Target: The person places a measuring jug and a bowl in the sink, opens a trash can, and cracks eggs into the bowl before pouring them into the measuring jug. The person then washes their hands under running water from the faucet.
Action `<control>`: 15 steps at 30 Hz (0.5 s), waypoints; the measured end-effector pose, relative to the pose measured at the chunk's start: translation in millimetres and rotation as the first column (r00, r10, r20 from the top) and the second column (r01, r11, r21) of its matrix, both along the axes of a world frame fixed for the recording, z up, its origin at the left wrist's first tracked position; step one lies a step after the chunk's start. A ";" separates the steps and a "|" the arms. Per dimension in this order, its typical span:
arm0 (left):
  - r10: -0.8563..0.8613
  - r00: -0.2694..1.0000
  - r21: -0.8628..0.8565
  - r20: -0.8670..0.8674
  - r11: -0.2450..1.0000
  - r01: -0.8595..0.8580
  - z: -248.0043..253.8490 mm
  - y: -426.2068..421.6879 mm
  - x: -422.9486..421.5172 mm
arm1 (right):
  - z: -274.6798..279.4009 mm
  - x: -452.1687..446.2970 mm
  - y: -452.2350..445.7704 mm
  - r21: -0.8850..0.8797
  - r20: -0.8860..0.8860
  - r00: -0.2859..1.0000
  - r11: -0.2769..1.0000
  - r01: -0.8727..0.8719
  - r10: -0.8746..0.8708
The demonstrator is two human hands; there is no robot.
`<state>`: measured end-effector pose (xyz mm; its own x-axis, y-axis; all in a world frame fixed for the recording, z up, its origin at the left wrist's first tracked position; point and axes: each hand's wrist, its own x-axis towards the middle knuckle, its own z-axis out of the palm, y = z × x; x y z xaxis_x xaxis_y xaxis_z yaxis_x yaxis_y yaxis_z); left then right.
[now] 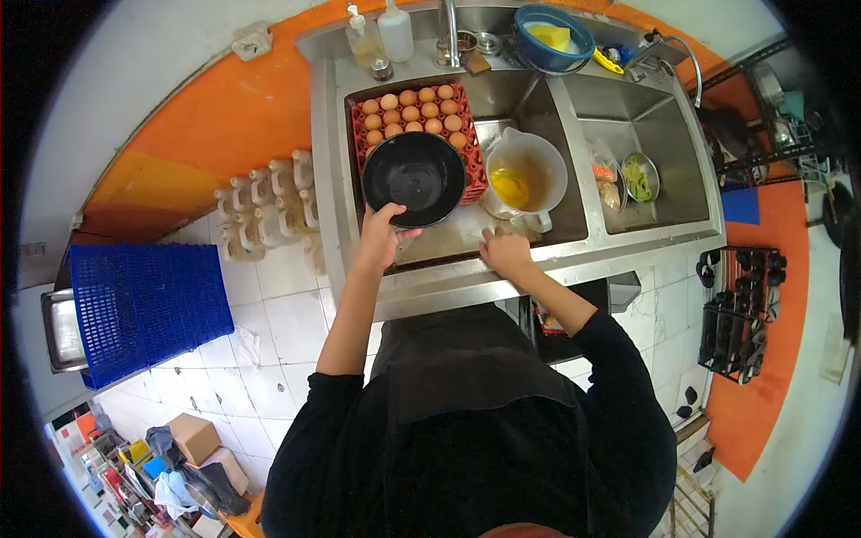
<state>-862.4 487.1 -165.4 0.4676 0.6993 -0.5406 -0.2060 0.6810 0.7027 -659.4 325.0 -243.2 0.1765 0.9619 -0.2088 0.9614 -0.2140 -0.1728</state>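
My left hand (381, 237) grips the near rim of a round black bowl (414, 175), thumb over the edge. Wet marks show inside the bowl. It covers part of the red egg tray (473, 143), which holds several brown eggs (410, 114). My right hand (507, 254) is over the near side of the left sink basin, fingers curled downward; what they hold, if anything, is hidden. Just beyond that hand stands a translucent plastic pitcher (547, 170) with yellow egg liquid (509, 188) at its bottom.
In the right basin are a metal bowl of green pieces (639, 177) and a bag of orange food (605, 173). Faucet (449, 36), soap bottles (395, 33) and a blue basin (554, 59) line the back. Several plastic jugs (269, 224) stand on the left floor.
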 end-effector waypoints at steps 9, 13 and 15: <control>-0.062 0.996 0.051 -0.067 0.997 0.065 -2.7 -8.6 -7.0 | 18.9 8.1 1.6 0.020 -0.380 0.887 0.956 0.293 -0.264; -0.068 0.995 0.067 -0.074 0.995 0.073 -11.5 -16.8 -1.1 | 69.6 17.6 24.4 -0.085 -0.977 0.141 0.900 0.429 -0.159; -0.109 0.992 0.028 -0.061 0.993 0.111 -22.4 -21.2 5.5 | 105.4 8.2 36.3 -0.016 -0.986 -0.161 0.939 0.343 0.042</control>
